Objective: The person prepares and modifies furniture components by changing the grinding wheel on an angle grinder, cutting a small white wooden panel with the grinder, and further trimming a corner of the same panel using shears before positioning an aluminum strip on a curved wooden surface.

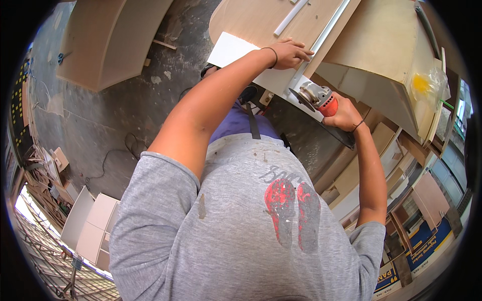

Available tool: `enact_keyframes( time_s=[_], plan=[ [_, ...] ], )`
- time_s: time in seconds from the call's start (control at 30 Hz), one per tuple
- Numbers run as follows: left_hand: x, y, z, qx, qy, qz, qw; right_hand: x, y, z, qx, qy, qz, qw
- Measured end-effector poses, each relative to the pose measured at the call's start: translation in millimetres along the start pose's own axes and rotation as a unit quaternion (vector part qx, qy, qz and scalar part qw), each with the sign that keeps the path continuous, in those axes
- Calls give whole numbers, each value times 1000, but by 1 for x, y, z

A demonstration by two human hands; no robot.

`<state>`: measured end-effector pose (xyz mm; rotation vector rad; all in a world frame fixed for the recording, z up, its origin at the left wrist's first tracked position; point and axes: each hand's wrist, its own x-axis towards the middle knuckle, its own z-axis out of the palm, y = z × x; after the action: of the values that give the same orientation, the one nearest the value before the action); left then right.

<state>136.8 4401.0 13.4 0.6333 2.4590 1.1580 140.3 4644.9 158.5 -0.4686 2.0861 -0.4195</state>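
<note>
At near edge of workbench [261, 20]: right hand [344, 114] clenched round orange angle grinder [316, 98], disc at end of metal guide rail [321, 35]. Left hand [291, 52] flat, pressing white board [236, 50] beside rail (rail's long axis runs away from grinder).

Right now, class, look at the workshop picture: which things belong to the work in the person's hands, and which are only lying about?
In use:
- left hand pressing on the white panel
- right hand gripping the angle grinder
- metal straightedge beside the left hand

Lying about:
- white strip on the workbench
- plastic bag
- wooden cabinet on the floor
- white boards
</note>
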Motion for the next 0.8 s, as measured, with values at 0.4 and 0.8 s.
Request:
enact_keyframes(
  time_s=[0.4,0.8],
  plan=[
    [10,-4,-6,-7,-24,0,1000,1,2,4,9,-6,19,1000],
    [13,-2,-15,0,-44,-6,999,1,5,7,12,-4,24,1000]
  ],
)
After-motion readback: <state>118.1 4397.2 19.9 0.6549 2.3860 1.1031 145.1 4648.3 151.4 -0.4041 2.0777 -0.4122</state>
